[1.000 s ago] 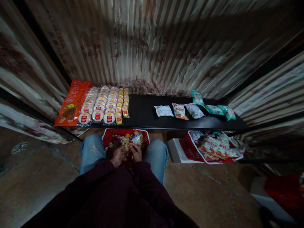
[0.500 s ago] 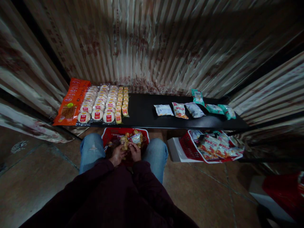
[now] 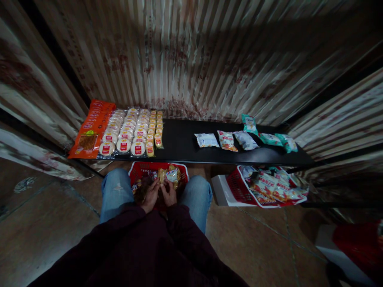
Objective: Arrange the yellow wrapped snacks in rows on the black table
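The left hand and snack moved right. It and the right hand pinch the snack over the red basket, between two knees. Cakes sit near the shelf's left end; bags near its right.

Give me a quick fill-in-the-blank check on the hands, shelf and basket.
1. The left hand and right hand meet at a golden packet over the basket between the ____.
2. The orange packet lies at the ____ end of the black shelf.
3. The teal packets on the shelf number ____.
4. That basket's slotted wall is coloured ____.

Missing words: knees; left; three; red.
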The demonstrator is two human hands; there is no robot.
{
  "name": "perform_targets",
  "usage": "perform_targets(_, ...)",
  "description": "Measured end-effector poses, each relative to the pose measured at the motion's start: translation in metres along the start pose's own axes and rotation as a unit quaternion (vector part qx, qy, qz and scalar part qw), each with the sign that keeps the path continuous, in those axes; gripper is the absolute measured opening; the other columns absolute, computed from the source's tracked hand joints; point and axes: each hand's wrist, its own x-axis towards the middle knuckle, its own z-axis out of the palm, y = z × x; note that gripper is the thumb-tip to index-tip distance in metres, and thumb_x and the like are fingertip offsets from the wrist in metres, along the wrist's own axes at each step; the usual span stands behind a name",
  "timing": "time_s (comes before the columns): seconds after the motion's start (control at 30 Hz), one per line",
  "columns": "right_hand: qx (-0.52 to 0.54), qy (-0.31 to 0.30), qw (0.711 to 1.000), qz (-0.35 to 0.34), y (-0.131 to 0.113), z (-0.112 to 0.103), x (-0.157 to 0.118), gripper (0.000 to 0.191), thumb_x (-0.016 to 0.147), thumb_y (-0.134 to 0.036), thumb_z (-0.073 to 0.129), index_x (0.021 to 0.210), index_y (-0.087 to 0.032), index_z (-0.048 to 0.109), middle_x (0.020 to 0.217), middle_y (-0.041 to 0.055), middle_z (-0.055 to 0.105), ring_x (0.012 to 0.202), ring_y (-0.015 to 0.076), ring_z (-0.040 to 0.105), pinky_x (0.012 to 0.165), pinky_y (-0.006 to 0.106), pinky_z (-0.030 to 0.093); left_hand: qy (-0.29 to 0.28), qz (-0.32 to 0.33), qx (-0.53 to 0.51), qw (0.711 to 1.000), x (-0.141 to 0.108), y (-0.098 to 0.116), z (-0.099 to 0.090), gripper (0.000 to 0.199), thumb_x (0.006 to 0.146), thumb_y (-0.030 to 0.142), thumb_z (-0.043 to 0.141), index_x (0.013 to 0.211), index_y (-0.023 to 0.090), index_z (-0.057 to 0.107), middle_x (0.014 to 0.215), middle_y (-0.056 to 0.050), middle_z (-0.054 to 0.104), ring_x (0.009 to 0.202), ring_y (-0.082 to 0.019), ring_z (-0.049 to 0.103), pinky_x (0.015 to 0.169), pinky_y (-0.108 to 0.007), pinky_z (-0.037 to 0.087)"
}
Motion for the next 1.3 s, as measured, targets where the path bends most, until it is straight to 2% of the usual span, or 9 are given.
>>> perform_targets(0.13,-0.010,0.001,1.000,-0.006,0.005,0.001,0.003,0.039,0.072,-0.041,0.064,0.105,-0.020,0.064,0.097,0.0046,0.071,0.091,0.0205,0.065,0.089,0.033,0.049,-0.005,0.066,0.089,0.994,0.000,0.002,0.000,0.038,0.085,0.031,0.048,0.119,0.019,0.062,0.127,-0.007,0.060,0.100,-0.019,0.060,0.080,-0.028,0.049)
perform_targets(0.27,-0.028,0.011,1.000,0.000,0.014,0.000,0.008,0.041,0.071,-0.044,0.063,0.104,-0.019,0.067,0.104,0.0053,0.071,0.100,0.0226,0.063,0.093,0.037,0.049,0.019,0.132,0.191,0.972,0.000,0.003,-0.003,0.038,0.086,0.025,0.044,0.120,0.018,0.062,0.122,-0.008,0.063,0.109,-0.019,0.057,0.098,-0.035,0.043)
perform_targets(0.37,-0.021,0.010,1.000,0.013,0.017,-0.003,0.010,0.042,0.071,-0.046,0.061,0.102,-0.019,0.068,0.103,0.0063,0.072,0.100,0.0244,0.064,0.093,0.039,0.049,0.037,0.182,0.243,0.952,0.000,0.002,-0.003,0.041,0.081,0.017,0.047,0.119,0.018,0.062,0.115,-0.009,0.064,0.105,-0.020,0.059,0.097,-0.036,0.043)
perform_targets(0.47,-0.015,0.014,1.000,-0.002,0.015,-0.005,0.011,0.045,0.073,-0.047,0.059,0.107,-0.019,0.066,0.108,0.0074,0.070,0.103,0.0244,0.063,0.096,0.040,0.047,0.049,0.233,0.260,0.936,0.001,-0.002,0.000,0.046,0.074,0.008,0.047,0.117,0.019,0.061,0.111,-0.009,0.063,0.100,-0.018,0.060,0.093,-0.035,0.047)
perform_targets(0.63,-0.004,0.015,1.000,-0.025,0.007,-0.004,0.011,0.055,0.077,-0.047,0.057,0.121,-0.015,0.057,0.111,0.0108,0.069,0.100,0.0236,0.065,0.093,0.039,0.050,0.076,0.310,0.241,0.916,0.006,-0.006,0.002,0.041,0.074,0.006,0.047,0.111,0.018,0.058,0.101,-0.008,0.063,0.091,-0.017,0.060,0.087,-0.036,0.050)
perform_targets(0.8,-0.033,-0.020,0.998,-0.056,-0.008,-0.004,0.016,0.053,0.082,-0.043,0.055,0.128,-0.017,0.051,0.116,0.0097,0.067,0.105,0.0221,0.063,0.096,0.038,0.048,0.076,0.330,0.238,0.910,0.007,0.006,0.005,0.029,0.078,0.010,0.048,0.104,0.017,0.058,0.100,-0.008,0.062,0.093,-0.018,0.060,0.083,-0.033,0.052)
perform_targets(0.97,-0.112,0.024,0.987,-0.112,-0.033,-0.003,0.030,0.048,0.082,-0.038,0.056,0.126,-0.019,0.055,0.122,0.0100,0.063,0.113,0.0226,0.058,0.101,0.039,0.043,0.085,0.347,0.258,0.898,0.001,0.031,0.008,0.035,0.081,0.010,0.045,0.112,0.019,0.058,0.104,-0.008,0.060,0.099,-0.017,0.060,0.088,-0.033,0.051)
perform_targets(1.13,-0.145,0.027,0.975,-0.164,-0.058,0.006,0.056,0.043,0.082,-0.034,0.055,0.123,-0.019,0.058,0.117,0.0105,0.064,0.107,0.0223,0.059,0.097,0.039,0.045,0.106,0.347,0.261,0.894,0.009,0.057,0.013,0.043,0.081,0.009,0.042,0.120,0.019,0.056,0.108,-0.009,0.060,0.103,-0.019,0.059,0.094,-0.037,0.048)
perform_targets(1.3,-0.137,0.037,0.974,-0.174,-0.069,0.016,0.089,0.043,0.082,-0.032,0.053,0.123,-0.019,0.057,0.118,0.0108,0.062,0.104,0.0212,0.059,0.094,0.037,0.046,0.113,0.333,0.234,0.906,0.025,0.081,0.020,0.044,0.080,0.011,0.044,0.122,0.015,0.056,0.116,-0.012,0.060,0.110,-0.021,0.057,0.099,-0.039,0.045)
